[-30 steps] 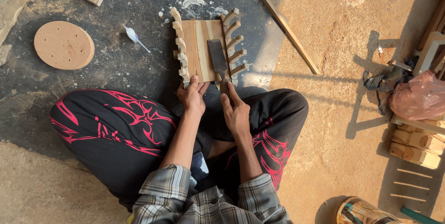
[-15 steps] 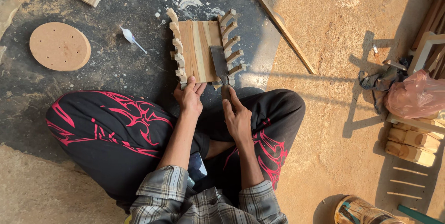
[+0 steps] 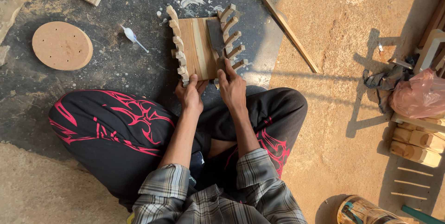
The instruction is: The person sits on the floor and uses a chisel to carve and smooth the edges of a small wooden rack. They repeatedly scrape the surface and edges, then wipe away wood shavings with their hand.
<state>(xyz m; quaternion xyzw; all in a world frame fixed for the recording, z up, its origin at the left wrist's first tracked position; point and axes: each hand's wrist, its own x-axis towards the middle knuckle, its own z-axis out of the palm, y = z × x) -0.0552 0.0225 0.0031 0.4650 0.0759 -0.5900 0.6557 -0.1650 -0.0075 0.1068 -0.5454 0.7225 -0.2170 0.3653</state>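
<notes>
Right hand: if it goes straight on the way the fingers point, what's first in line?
The right hand points up-frame. First in line is the grey blade lying on the wooden panel, which the fingertips seem to already touch; depth there is unclear.

Flat pegged wooden board [image 3: 197, 48], dark blade [image 3: 215, 38] across it

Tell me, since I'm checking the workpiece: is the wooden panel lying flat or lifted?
Flat: the wooden panel lies face-up on the dark floor, the left hand gripping its near edge, the right hand beside it.
</notes>
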